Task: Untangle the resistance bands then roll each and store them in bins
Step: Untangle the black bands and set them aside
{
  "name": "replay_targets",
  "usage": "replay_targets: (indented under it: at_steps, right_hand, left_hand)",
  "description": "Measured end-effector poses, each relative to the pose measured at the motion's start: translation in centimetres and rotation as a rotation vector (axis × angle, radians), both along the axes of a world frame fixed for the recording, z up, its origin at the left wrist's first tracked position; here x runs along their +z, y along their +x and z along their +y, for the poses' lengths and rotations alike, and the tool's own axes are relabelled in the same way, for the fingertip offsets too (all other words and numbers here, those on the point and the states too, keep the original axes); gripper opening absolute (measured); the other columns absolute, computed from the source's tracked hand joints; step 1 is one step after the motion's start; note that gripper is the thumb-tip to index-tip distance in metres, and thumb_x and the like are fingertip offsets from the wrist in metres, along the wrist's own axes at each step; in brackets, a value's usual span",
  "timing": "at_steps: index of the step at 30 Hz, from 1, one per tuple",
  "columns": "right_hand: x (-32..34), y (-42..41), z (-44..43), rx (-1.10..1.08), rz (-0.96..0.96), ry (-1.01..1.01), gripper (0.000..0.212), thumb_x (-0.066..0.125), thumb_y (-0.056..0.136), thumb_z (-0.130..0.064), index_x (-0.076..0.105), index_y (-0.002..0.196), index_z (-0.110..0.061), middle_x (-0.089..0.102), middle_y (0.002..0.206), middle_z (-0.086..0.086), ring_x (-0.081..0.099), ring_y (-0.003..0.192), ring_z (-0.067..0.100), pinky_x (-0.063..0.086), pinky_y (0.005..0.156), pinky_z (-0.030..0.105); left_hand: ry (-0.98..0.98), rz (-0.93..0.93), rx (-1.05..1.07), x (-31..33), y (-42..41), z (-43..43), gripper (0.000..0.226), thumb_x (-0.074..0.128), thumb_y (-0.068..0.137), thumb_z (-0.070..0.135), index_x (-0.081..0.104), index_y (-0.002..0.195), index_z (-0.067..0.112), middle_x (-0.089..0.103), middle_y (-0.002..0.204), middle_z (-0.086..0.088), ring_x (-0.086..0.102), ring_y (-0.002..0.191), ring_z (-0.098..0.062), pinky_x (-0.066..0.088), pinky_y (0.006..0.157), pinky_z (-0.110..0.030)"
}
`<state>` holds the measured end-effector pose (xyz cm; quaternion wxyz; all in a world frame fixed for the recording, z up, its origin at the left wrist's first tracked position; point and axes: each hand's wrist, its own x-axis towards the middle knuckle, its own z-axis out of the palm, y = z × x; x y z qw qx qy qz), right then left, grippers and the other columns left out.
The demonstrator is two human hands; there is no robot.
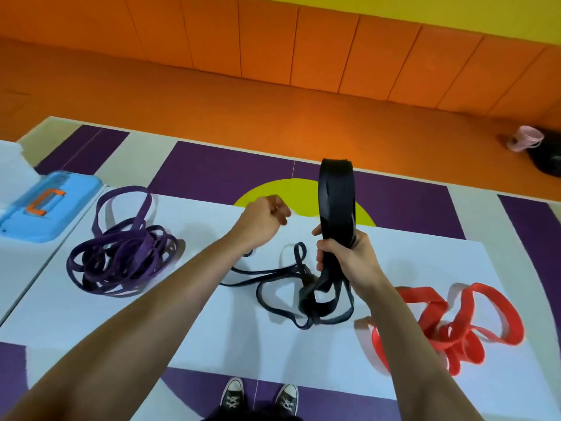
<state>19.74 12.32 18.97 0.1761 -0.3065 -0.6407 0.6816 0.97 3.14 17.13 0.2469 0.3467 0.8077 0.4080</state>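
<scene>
At the middle of the white worktop the right hand is closed in a fist around a wide black band, fingers and thumb wrapped about gathered layers of it. A loop of the band stands upright above the fist toward 12 o'clock, and its loose ends hang down from the fist into a dark tangle of thinner bands lying on the worktop just toward 6 o'clock. The left hand hovers at about 11 o'clock from the right hand, a little apart from the black loop, with its fingers curled in; it is blurred, and I cannot tell whether it has hold of anything. A heap of purple bands lies knotted at 9 o'clock on the worktop, and a pile of red bands lies at 4 o'clock, partly behind the right forearm. At 10 o'clock, on a neighbouring white surface, rests a blue case with an orange handle. A pair of dark laced shoes shows at 6 o'clock, on purple floor below the worktop's near edge.
</scene>
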Motion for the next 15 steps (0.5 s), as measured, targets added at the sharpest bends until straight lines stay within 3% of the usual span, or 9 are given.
replay_targets:
  at_steps: [2, 5, 8, 11, 13, 15]
  right_hand:
    - [0.3, 0.8, 0.0, 0.047, 0.009, -0.013, 0.014, 0.062, 0.088, 0.007, 0.068, 0.094, -0.003, 0.054, 0.059, 0.019, 0.052, 0.051, 0.029, 0.049, 0.056, 0.036]
    - [0.8, 1.8, -0.2, 0.117, 0.012, -0.019, 0.013, 0.066, 0.08, -0.004, 0.071, 0.091, -0.007, 0.054, 0.059, 0.019, 0.051, 0.049, 0.029, 0.048, 0.054, 0.036]
    - [1.1, 2.7, 0.2, 0.119, 0.001, -0.017, 0.016, 0.062, 0.086, 0.005, 0.071, 0.096, -0.005, 0.055, 0.059, 0.018, 0.05, 0.051, 0.029, 0.047, 0.056, 0.034]
    - [1.3, 3.7, 1.2, 0.08, 0.004, -0.014, 0.017, 0.06, 0.089, 0.007, 0.069, 0.099, -0.003, 0.053, 0.06, 0.019, 0.049, 0.051, 0.029, 0.046, 0.056, 0.034]
    - [1.4, 4.4, 1.9, 0.068, -0.007, -0.002, 0.017, 0.059, 0.09, 0.007, 0.069, 0.101, -0.002, 0.052, 0.06, 0.02, 0.049, 0.051, 0.029, 0.046, 0.057, 0.034]
    - [1.3, 5.1, 2.4, 0.062, -0.068, 0.026, 0.018, 0.059, 0.089, 0.005, 0.069, 0.101, -0.004, 0.053, 0.06, 0.019, 0.05, 0.051, 0.028, 0.047, 0.057, 0.035]
  left_hand:
    - [-0.097, 0.067, -0.183, -3.8, 1.3, 0.0, 0.029, 0.043, 0.097, 0.008, 0.071, 0.099, 0.014, 0.073, 0.098, 0.002, 0.064, 0.088, -0.023, 0.047, 0.071, -0.017]
    - [-0.313, 0.287, -0.573, -8.0, 4.3, 0.5, 0.049, 0.041, 0.093, -0.005, 0.068, 0.123, 0.024, 0.066, 0.122, -0.005, 0.057, 0.105, -0.026, 0.035, 0.083, -0.023]
    - [-0.413, 0.396, -0.792, -10.8, 6.9, 0.8, 0.065, 0.048, 0.086, -0.009, 0.062, 0.13, 0.036, 0.063, 0.117, -0.001, 0.055, 0.111, -0.023, 0.039, 0.085, -0.026]
    - [-0.516, 0.471, -0.849, -13.8, 7.6, 0.7, 0.049, 0.062, 0.087, 0.013, 0.055, 0.127, 0.041, 0.054, 0.106, 0.001, 0.047, 0.118, -0.025, 0.037, 0.097, -0.032]
    - [-0.595, 0.505, -0.833, -14.9, 7.7, 0.6, 0.041, 0.059, 0.092, 0.017, 0.056, 0.128, 0.035, 0.06, 0.114, -0.002, 0.045, 0.125, -0.027, 0.033, 0.107, -0.036]
    - [-0.533, 0.576, -0.764, -15.4, 7.7, 0.4, 0.028, 0.053, 0.097, 0.018, 0.063, 0.122, 0.027, 0.064, 0.115, -0.002, 0.049, 0.125, -0.026, 0.032, 0.103, -0.036]
